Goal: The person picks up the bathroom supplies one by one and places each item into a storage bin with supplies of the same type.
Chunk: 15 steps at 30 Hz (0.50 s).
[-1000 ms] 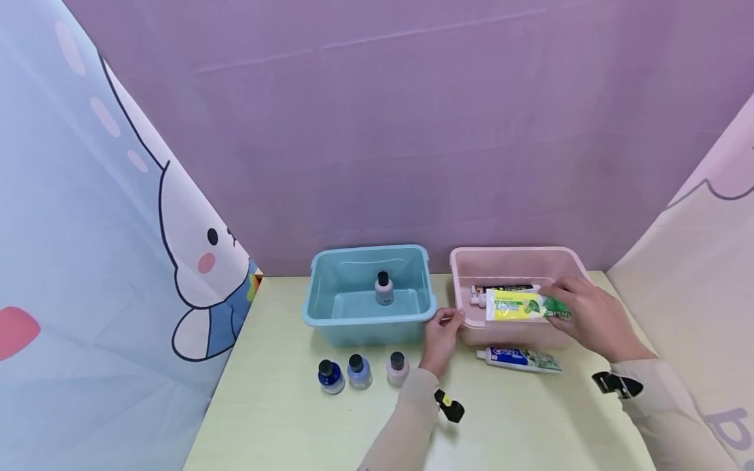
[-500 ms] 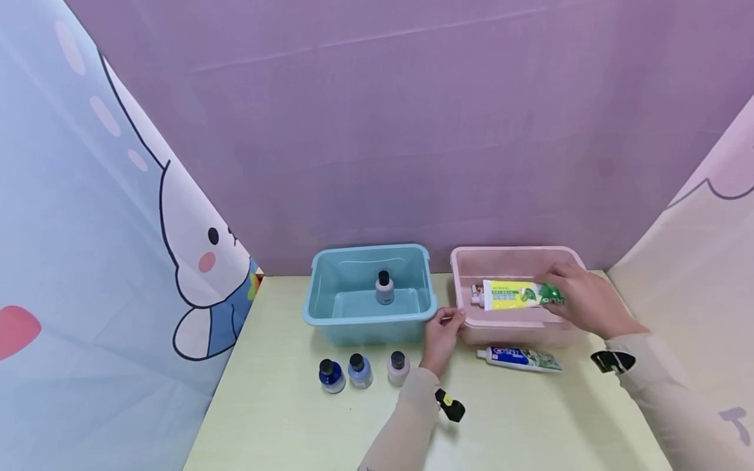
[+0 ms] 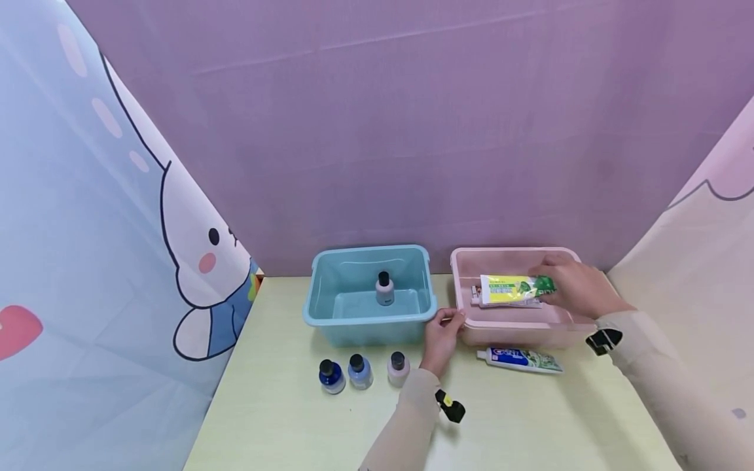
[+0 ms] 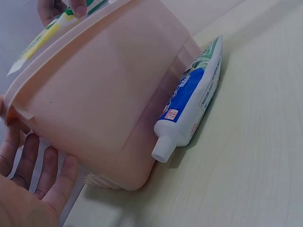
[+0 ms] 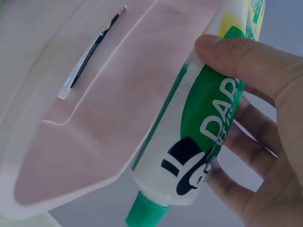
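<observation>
My right hand (image 3: 580, 291) grips a green and yellow toothpaste tube (image 3: 508, 290), holding it level over the pink bin (image 3: 512, 335). In the right wrist view, the thumb is on one side of the tube and the fingers are behind it; its green cap (image 5: 146, 211) points down. Other toothpaste tubes (image 3: 533, 303) lie in the bin, partly hidden under the held one. My left hand (image 3: 440, 341) pinches the bin's front left corner at the rim. A blue, white and green toothpaste tube (image 4: 187, 101) lies on the table along the bin's front wall.
Left of the pink bin stands a blue bin (image 3: 365, 322) with one black-capped pale bottle (image 3: 385, 292) upright inside. On the table before it are a dark blue bottle (image 3: 332, 379), a light blue bottle (image 3: 360, 375) and a pale pink bottle (image 3: 398, 371). A purple cloth (image 3: 377, 144) hangs behind.
My right hand has carried the green and yellow toothpaste tube slightly left and farther back over the pink bin. The left hand keeps its place at the bin's corner.
</observation>
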Motion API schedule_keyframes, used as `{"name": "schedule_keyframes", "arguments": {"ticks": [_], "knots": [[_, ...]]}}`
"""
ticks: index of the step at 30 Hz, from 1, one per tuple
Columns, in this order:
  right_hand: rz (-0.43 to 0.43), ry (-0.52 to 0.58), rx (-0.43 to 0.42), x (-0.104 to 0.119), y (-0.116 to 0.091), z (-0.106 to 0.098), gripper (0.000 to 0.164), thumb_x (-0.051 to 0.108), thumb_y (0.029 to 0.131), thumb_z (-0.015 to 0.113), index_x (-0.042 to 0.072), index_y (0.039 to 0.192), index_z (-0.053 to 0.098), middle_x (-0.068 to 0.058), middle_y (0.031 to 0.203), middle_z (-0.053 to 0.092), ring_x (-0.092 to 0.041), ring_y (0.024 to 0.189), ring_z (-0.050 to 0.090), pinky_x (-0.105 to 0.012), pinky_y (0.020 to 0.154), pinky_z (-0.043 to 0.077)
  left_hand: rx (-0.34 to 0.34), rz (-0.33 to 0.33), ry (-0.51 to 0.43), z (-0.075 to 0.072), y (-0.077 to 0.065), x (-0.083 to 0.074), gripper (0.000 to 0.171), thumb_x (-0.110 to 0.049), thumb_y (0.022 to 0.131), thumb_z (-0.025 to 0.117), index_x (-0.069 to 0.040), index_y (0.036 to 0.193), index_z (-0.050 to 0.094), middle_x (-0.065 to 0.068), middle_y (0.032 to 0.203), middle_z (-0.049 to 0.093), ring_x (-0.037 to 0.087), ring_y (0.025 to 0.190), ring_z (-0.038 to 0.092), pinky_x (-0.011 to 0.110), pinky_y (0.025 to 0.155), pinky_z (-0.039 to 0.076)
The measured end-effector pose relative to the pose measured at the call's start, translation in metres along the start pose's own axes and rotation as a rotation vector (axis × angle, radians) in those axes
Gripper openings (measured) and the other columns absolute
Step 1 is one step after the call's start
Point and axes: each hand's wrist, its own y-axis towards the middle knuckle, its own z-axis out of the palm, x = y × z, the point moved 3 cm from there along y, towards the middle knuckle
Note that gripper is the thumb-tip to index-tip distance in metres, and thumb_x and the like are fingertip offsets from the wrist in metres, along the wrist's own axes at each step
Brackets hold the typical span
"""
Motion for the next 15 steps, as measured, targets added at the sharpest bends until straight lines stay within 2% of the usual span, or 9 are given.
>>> {"name": "schedule_keyframes", "arguments": {"ticks": [5, 8, 15], "knots": [[0.038, 0.027, 0.075, -0.005, 0.007, 0.004, 0.049, 0.012, 0.073, 0.092, 0.012, 0.119, 0.076, -0.010, 0.123, 0.067, -0.038, 0.122, 0.056, -0.063, 0.090, 0.054, 0.001, 0.008, -0.001, -0.001, -0.001, 0.000, 0.017, -0.024, 0.094, 0.075, -0.010, 0.102, 0.071, 0.002, 0.105, 0.067, 0.014, 0.093, 0.064, 0.043, 0.098, 0.058], [0.044, 0.044, 0.106, -0.009, 0.013, 0.010, 0.050, 0.014, 0.072, 0.093, 0.012, 0.119, 0.076, -0.009, 0.122, 0.069, -0.037, 0.122, 0.057, -0.062, 0.093, 0.053, 0.004, 0.014, 0.000, -0.001, -0.001, 0.000, 0.018, -0.024, 0.094, 0.075, -0.009, 0.103, 0.071, 0.003, 0.106, 0.067, 0.015, 0.094, 0.064, 0.042, 0.097, 0.058], [-0.056, 0.022, 0.096, -0.014, 0.024, 0.022, 0.050, 0.016, 0.064, 0.098, 0.010, 0.110, 0.079, -0.006, 0.109, 0.073, -0.031, 0.107, 0.066, -0.054, 0.096, 0.054, 0.009, 0.029, -0.004, -0.001, -0.002, 0.000, 0.019, -0.024, 0.094, 0.075, -0.008, 0.103, 0.071, 0.005, 0.107, 0.067, 0.015, 0.094, 0.064, 0.042, 0.097, 0.058]]}}
